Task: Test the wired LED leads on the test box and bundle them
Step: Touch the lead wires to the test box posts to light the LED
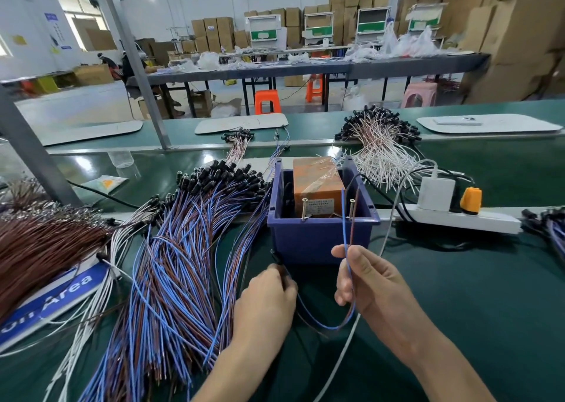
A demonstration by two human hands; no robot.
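Observation:
A blue plastic test box (321, 239) stands mid-table with an orange block inside and two upright brass screws (304, 209) at its front rim. My right hand (370, 282) pinches one LED lead's blue and brown wires (345, 218), whose bare ends point up beside the right screw. The lead loops down under both hands. My left hand (266, 300) grips its black LED end (276, 257) just in front of the box. A large heap of blue-and-brown leads (183, 264) lies left of the box.
Another pile of pink-white leads (379, 144) lies behind the box. A white power strip (458, 218) with an orange plug sits to the right, its cables crossing the green mat. Brown leads (46, 245) and a blue sign (55, 300) lie at far left. A steel post (137, 65) rises at left.

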